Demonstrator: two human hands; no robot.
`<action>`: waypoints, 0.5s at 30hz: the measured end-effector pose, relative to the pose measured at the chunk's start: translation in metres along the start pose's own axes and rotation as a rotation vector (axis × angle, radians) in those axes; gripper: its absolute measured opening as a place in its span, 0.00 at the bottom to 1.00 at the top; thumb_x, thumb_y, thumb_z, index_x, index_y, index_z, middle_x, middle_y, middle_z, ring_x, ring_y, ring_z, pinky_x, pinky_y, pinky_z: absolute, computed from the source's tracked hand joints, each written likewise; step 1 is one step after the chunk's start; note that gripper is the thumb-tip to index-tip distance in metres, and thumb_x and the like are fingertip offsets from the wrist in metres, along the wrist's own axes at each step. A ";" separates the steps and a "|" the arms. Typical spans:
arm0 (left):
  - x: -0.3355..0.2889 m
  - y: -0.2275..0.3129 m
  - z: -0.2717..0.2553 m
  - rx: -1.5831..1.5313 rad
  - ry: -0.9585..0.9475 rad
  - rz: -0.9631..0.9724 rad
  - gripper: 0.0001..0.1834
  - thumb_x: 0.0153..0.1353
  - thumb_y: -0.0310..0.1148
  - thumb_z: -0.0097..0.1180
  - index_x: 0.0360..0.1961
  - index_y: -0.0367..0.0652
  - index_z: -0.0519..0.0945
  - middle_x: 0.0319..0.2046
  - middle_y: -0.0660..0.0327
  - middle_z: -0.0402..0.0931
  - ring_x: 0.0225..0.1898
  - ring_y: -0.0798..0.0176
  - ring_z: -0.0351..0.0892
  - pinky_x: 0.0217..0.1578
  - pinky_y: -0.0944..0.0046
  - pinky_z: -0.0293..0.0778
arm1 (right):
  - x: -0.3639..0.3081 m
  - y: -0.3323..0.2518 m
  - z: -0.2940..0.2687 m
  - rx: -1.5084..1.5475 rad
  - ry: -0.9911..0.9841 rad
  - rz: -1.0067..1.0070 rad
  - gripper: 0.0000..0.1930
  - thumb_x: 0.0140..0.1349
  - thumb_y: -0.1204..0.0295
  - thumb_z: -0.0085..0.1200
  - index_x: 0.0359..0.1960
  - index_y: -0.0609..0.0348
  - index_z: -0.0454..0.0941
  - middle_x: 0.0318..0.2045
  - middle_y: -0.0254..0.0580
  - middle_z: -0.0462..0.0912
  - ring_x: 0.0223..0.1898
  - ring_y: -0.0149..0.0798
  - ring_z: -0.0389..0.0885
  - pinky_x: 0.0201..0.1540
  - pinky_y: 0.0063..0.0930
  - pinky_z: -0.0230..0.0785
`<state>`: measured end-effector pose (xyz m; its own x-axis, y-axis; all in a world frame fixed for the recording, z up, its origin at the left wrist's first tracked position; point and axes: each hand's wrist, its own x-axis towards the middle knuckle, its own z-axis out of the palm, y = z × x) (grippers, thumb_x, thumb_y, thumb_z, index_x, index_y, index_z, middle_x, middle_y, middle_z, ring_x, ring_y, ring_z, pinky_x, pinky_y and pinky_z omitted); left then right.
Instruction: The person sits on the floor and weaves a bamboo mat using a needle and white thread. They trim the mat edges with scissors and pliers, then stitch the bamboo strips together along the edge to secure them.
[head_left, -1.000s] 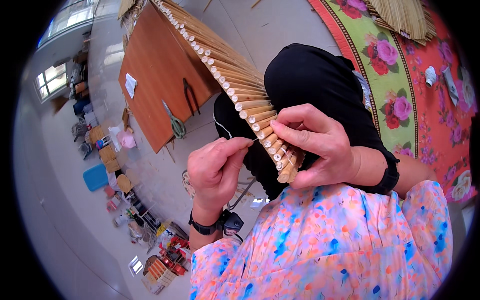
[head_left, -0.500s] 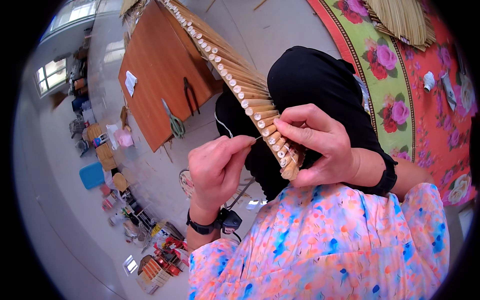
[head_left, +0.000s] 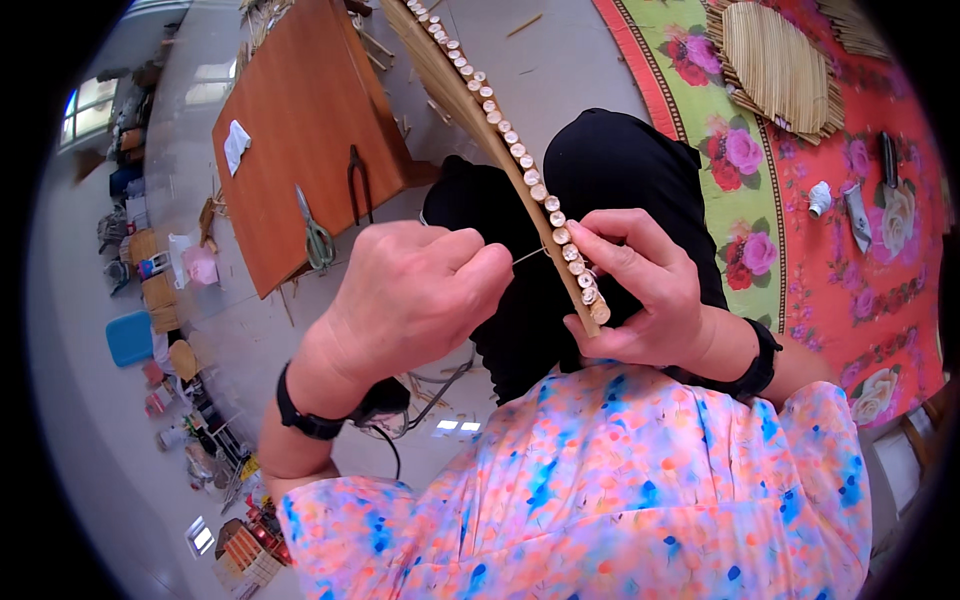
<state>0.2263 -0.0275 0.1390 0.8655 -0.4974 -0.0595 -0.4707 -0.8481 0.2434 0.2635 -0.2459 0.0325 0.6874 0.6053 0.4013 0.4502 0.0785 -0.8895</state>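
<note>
A row of reed stalks (head_left: 519,150), bound side by side with their pale cut ends showing, slants from the top of the view down to my lap. My right hand (head_left: 650,280) grips its near end, thumb below and fingers on the row of cut ends. Left of the row, my left hand (head_left: 420,285) is closed in a fist on a thin pale thread (head_left: 530,256). The thread runs taut from the fist to the row's edge. The part of the thread inside the fist is hidden.
A brown wooden table (head_left: 290,130) at far left bears scissors (head_left: 318,240), pincers (head_left: 357,185) and a white cloth (head_left: 236,146). On the flowered cloth (head_left: 760,300) at right lie a reed mat (head_left: 780,70), a thread spool (head_left: 820,198) and a blade-like tool (head_left: 857,217).
My left hand has drawn back from the row and turned into a fist, pulling the thread. The row has tilted in my right hand, so its cut ends face up more.
</note>
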 end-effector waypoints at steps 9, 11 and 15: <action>-0.001 -0.018 0.013 -0.147 -0.014 0.109 0.14 0.40 0.26 0.62 0.16 0.47 0.65 0.13 0.64 0.60 0.14 0.60 0.64 0.16 0.61 0.59 | 0.003 0.007 0.008 -0.107 0.115 -0.125 0.29 0.33 0.77 0.58 0.46 0.68 0.79 0.38 0.51 0.79 0.30 0.43 0.81 0.33 0.26 0.75; -0.002 -0.019 0.015 -0.152 0.008 0.118 0.13 0.39 0.27 0.60 0.16 0.47 0.65 0.13 0.65 0.60 0.14 0.61 0.66 0.15 0.62 0.61 | 0.002 0.006 0.008 -0.118 0.113 -0.115 0.29 0.33 0.77 0.58 0.46 0.69 0.78 0.38 0.52 0.79 0.31 0.44 0.82 0.33 0.27 0.75; -0.032 -0.032 0.028 -0.109 -0.066 0.106 0.12 0.38 0.28 0.60 0.16 0.47 0.66 0.13 0.65 0.63 0.15 0.60 0.67 0.16 0.61 0.63 | 0.002 0.008 0.004 -0.141 0.176 -0.040 0.29 0.34 0.78 0.56 0.47 0.71 0.77 0.40 0.54 0.79 0.33 0.46 0.83 0.37 0.28 0.76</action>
<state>0.2091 0.0107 0.1064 0.7975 -0.5966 -0.0903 -0.5339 -0.7674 0.3551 0.2656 -0.2410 0.0254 0.7509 0.4553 0.4783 0.5457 -0.0199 -0.8377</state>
